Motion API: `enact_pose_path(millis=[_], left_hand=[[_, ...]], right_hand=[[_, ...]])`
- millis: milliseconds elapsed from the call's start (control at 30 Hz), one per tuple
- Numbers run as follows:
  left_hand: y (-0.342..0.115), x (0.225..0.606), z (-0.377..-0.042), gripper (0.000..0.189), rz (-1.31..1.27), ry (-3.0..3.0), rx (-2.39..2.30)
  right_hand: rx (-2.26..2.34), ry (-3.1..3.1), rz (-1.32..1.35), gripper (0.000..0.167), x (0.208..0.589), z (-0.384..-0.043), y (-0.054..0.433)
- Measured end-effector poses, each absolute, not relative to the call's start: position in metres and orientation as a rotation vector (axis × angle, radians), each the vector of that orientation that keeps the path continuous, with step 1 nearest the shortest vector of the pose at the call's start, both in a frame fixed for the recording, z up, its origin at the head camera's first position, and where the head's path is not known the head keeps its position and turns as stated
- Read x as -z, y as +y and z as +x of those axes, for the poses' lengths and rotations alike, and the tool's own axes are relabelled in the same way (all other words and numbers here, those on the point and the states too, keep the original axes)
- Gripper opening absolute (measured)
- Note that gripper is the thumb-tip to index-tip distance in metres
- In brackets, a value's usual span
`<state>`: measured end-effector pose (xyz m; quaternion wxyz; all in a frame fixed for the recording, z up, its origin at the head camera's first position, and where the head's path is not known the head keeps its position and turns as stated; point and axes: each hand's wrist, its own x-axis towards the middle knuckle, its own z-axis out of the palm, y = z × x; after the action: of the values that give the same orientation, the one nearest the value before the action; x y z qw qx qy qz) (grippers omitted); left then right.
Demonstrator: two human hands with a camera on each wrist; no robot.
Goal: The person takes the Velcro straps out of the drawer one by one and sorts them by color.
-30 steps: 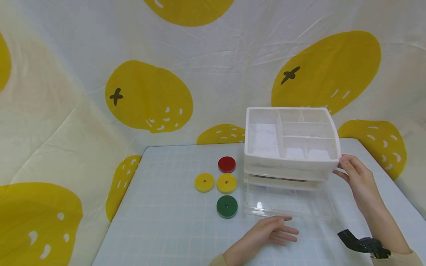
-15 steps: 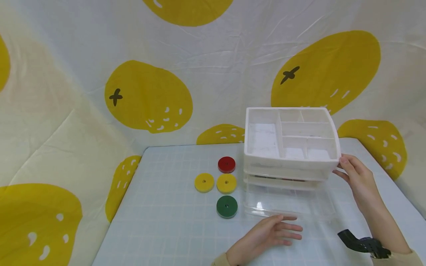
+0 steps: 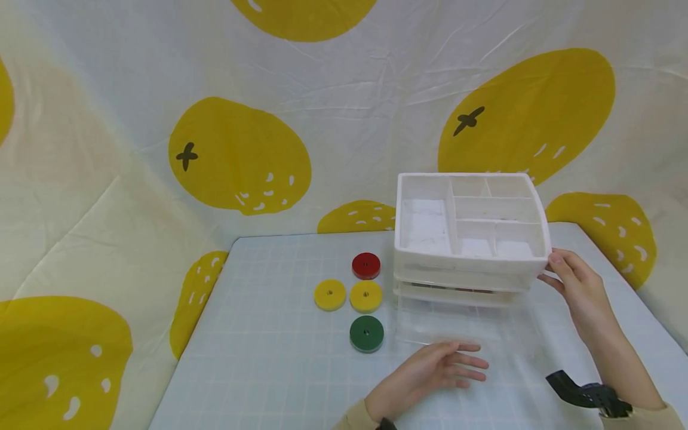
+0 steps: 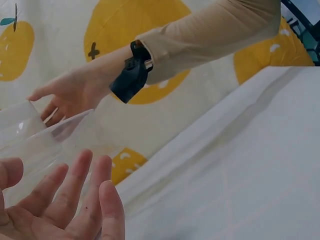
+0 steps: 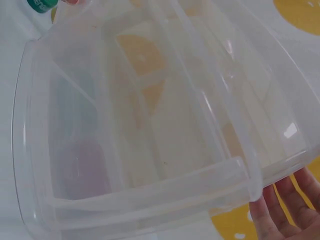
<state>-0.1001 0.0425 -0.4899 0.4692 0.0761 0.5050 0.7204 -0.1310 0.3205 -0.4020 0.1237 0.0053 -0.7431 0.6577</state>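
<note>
A white desk organizer (image 3: 473, 258) with a sectioned top stands at the right of the table. Its clear bottom drawer (image 3: 457, 325) sticks out at the front. My left hand (image 3: 430, 373), fingers extended, is at that drawer's front edge; exact contact is hard to tell. The same hand (image 4: 75, 210) shows spread fingers in the left wrist view. My right hand (image 3: 583, 292) touches the organizer's right side near its front corner. In the right wrist view, its extended fingers (image 5: 285, 202) lie against the clear plastic side.
Left of the organizer lie a red disc (image 3: 366, 266), two yellow discs, (image 3: 330, 295) being the left one, and a green disc (image 3: 366, 334). A fruit-print cloth (image 3: 355, 119) hangs behind the table (image 3: 258, 358).
The clear bottom drawer has slid slightly inward. My left hand has moved a little forward with it, and its fingers have spread. My right hand stays at the organizer's side.
</note>
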Motion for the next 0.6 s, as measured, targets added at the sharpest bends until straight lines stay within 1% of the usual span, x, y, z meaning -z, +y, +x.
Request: enact_pose_path(millis=[267, 600], left_hand=[[0.044, 0.49, -0.11, 0.042, 0.177, 1.247, -1.752], [0.043, 0.494, -0.123, 0.046, 0.29, 1.234, -1.796]], right_hand=[[-1.909, -2.185, 0.002, 0.024, 0.401, -0.131, 0.321], [-1.932, -2.178, -0.012, 0.024, 0.401, -0.131, 0.32]])
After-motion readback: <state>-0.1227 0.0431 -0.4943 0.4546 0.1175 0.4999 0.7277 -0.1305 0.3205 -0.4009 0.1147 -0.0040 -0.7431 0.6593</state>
